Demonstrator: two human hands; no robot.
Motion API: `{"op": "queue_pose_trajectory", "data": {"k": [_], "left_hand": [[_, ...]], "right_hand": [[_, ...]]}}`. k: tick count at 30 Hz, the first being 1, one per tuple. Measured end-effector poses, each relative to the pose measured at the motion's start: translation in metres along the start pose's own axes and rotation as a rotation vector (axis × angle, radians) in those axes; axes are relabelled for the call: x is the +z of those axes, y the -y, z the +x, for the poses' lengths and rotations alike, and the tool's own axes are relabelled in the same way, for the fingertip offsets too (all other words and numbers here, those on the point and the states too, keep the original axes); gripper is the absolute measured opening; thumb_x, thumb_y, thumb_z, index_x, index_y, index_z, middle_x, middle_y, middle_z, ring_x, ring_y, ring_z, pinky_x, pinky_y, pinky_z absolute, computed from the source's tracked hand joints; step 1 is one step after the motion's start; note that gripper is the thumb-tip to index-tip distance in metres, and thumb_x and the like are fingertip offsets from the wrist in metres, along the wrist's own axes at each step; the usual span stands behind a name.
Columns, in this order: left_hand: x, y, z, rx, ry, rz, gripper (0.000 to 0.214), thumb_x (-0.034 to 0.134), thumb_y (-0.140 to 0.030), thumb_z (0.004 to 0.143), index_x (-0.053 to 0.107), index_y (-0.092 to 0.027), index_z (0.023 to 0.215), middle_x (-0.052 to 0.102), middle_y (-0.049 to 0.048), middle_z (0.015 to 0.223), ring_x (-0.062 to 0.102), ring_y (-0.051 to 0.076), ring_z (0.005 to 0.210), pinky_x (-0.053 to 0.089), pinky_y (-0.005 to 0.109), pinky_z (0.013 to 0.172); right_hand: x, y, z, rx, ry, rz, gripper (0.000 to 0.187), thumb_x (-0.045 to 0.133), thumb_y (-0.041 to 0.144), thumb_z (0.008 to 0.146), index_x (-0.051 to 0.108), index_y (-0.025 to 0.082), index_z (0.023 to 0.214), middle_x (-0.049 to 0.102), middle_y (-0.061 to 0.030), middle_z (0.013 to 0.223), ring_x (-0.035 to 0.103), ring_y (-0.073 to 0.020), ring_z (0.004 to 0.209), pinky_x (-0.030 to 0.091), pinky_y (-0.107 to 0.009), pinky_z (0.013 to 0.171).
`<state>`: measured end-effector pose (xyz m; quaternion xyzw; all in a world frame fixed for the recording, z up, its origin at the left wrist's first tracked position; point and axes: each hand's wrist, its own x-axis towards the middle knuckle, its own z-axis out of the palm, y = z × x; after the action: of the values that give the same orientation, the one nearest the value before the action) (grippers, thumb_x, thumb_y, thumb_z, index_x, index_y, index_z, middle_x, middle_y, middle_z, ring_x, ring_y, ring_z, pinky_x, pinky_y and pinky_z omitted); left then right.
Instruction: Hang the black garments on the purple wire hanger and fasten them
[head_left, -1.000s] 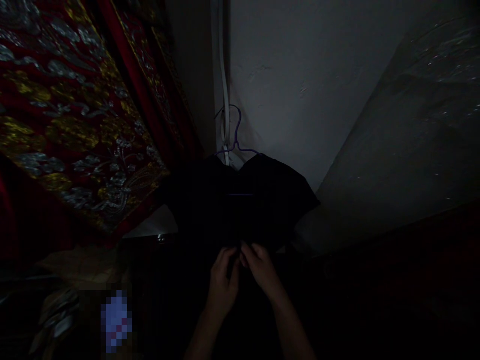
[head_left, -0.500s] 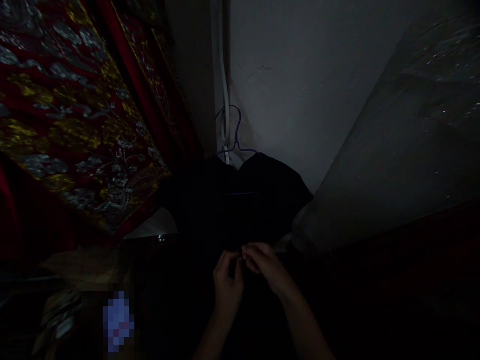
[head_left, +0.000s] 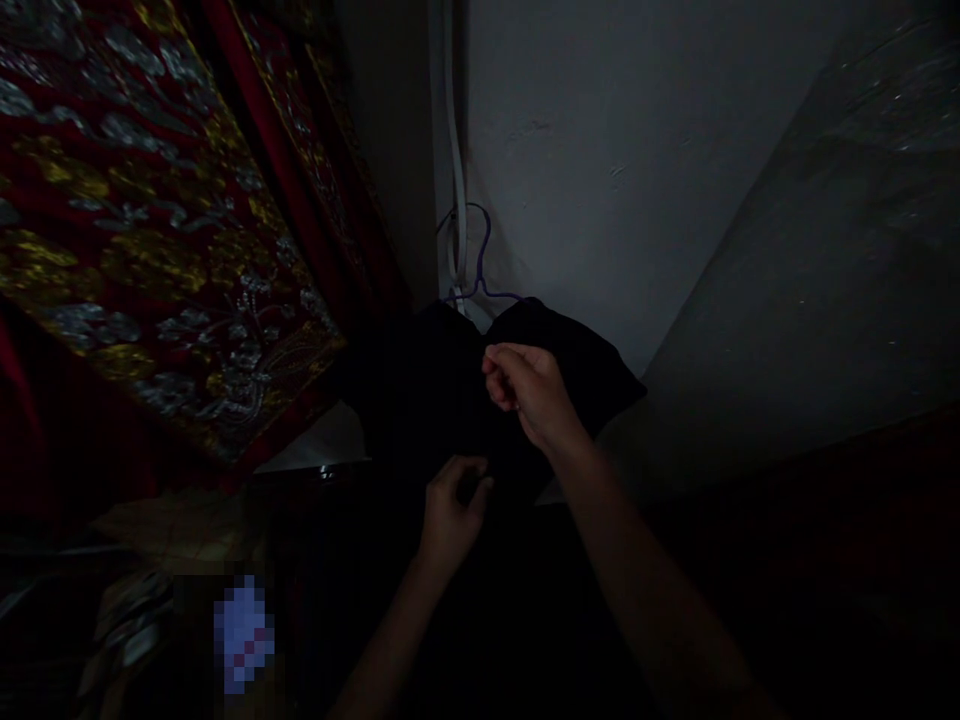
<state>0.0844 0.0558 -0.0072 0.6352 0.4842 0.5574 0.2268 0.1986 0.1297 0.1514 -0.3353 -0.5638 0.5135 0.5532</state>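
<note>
A black short-sleeved garment [head_left: 420, 390] hangs on a purple hanger [head_left: 482, 275] in front of me, its folds mostly lost in the dark. My left hand [head_left: 454, 510] is at the garment's front, with thumb and fingers curled into a loose pinch on the dark cloth. Higher up, just below the neckline, is my right hand [head_left: 529, 390], fingers closed and the thumb pressed to the forefinger. Whatever lies between those fingertips is too small or too dark to make out.
A red cloth with gold and silver embroidery [head_left: 150, 260] hangs on the left. A white cable [head_left: 459, 150] runs down the pale wall [head_left: 600, 180] behind the hanger. Glossy sheeting [head_left: 840, 260] covers the wall at right. A pixelated blue patch [head_left: 244, 635] shows lower left.
My right hand has moved up from beside the left hand to just below the neckline, still pinched. The left hand has risen slightly. The view has shifted a little.
</note>
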Motion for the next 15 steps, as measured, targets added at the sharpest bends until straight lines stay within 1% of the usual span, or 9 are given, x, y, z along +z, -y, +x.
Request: {"op": "queue_pose_trajectory", "data": {"k": [2, 3, 4, 6, 7, 9, 11, 13, 15], "left_hand": [[-0.020, -0.024, 0.029, 0.137, -0.081, -0.004, 0.024, 0.063, -0.021, 0.093, 0.065, -0.021, 0.117, 0.070, 0.0060, 0.105, 0.068, 0.019, 0.097, 0.053, 0.032, 0.087], [-0.030, -0.037, 0.045, 0.225, -0.137, 0.025, 0.026, 0.061, -0.022, 0.095, 0.064, -0.021, 0.121, 0.070, 0.0055, 0.104, 0.067, 0.018, 0.096, 0.052, 0.032, 0.087], [-0.039, -0.050, 0.061, 0.315, -0.166, 0.066, 0.028, 0.059, -0.021, 0.096, 0.064, -0.022, 0.124, 0.069, 0.0049, 0.102, 0.066, 0.017, 0.094, 0.051, 0.032, 0.086], [-0.051, -0.073, 0.088, 0.449, -0.151, 0.152, 0.030, 0.056, -0.020, 0.098, 0.063, -0.022, 0.127, 0.069, 0.0041, 0.099, 0.065, 0.016, 0.089, 0.051, 0.031, 0.084], [-0.053, -0.082, 0.099, 0.498, -0.110, 0.188, 0.024, 0.056, -0.020, 0.098, 0.066, -0.021, 0.120, 0.069, 0.0040, 0.097, 0.065, 0.016, 0.088, 0.051, 0.030, 0.082], [-0.054, -0.096, 0.113, 0.557, -0.068, 0.251, 0.011, 0.057, -0.018, 0.097, 0.068, -0.018, 0.102, 0.069, 0.0030, 0.090, 0.064, 0.015, 0.082, 0.050, 0.027, 0.077], [-0.051, -0.106, 0.118, 0.580, -0.085, 0.297, 0.010, 0.057, -0.018, 0.096, 0.064, -0.018, 0.089, 0.066, 0.0018, 0.083, 0.062, 0.015, 0.078, 0.048, 0.026, 0.073], [-0.054, -0.114, 0.121, 0.585, -0.173, 0.314, 0.009, 0.058, -0.019, 0.096, 0.062, -0.018, 0.088, 0.065, 0.0012, 0.083, 0.062, 0.015, 0.078, 0.046, 0.027, 0.074], [-0.067, -0.119, 0.125, 0.544, -0.335, 0.256, 0.007, 0.060, -0.023, 0.094, 0.063, -0.019, 0.089, 0.064, 0.0005, 0.084, 0.061, 0.016, 0.081, 0.045, 0.027, 0.076]], "right_hand": [[-0.001, -0.006, -0.009, -0.024, 0.015, -0.036, 0.028, 0.060, 0.043, 0.078, 0.057, 0.018, 0.064, 0.048, 0.0056, 0.043, 0.038, -0.0059, 0.036, 0.025, -0.019, 0.037], [-0.002, -0.007, -0.012, -0.036, 0.026, -0.058, 0.028, 0.060, 0.042, 0.079, 0.058, 0.018, 0.065, 0.048, 0.0056, 0.043, 0.038, -0.0060, 0.036, 0.026, -0.019, 0.038], [-0.004, -0.006, -0.015, -0.050, 0.036, -0.079, 0.028, 0.059, 0.042, 0.080, 0.058, 0.018, 0.065, 0.049, 0.0056, 0.043, 0.039, -0.0063, 0.036, 0.027, -0.019, 0.038], [-0.006, 0.000, -0.019, -0.086, 0.056, -0.125, 0.029, 0.058, 0.042, 0.083, 0.058, 0.019, 0.066, 0.049, 0.0056, 0.043, 0.040, -0.0069, 0.036, 0.028, -0.020, 0.039], [-0.007, 0.004, -0.019, -0.110, 0.063, -0.153, 0.029, 0.057, 0.042, 0.084, 0.058, 0.019, 0.066, 0.049, 0.0055, 0.043, 0.040, -0.0071, 0.037, 0.028, -0.020, 0.040], [-0.008, 0.008, -0.018, -0.169, 0.056, -0.220, 0.030, 0.056, 0.041, 0.087, 0.058, 0.019, 0.067, 0.048, 0.0056, 0.044, 0.040, -0.0075, 0.038, 0.029, -0.021, 0.042], [-0.009, 0.001, -0.014, -0.231, 0.011, -0.295, 0.029, 0.055, 0.039, 0.088, 0.058, 0.019, 0.066, 0.048, 0.0054, 0.045, 0.041, -0.0080, 0.041, 0.029, -0.022, 0.044], [-0.010, -0.019, -0.011, -0.245, -0.038, -0.360, 0.030, 0.054, 0.038, 0.087, 0.057, 0.019, 0.064, 0.048, 0.0045, 0.047, 0.042, -0.0089, 0.044, 0.029, -0.023, 0.046], [-0.010, -0.048, -0.013, -0.175, -0.047, -0.387, 0.030, 0.052, 0.038, 0.084, 0.057, 0.020, 0.061, 0.048, 0.0037, 0.047, 0.042, -0.0100, 0.044, 0.028, -0.024, 0.045]]}}
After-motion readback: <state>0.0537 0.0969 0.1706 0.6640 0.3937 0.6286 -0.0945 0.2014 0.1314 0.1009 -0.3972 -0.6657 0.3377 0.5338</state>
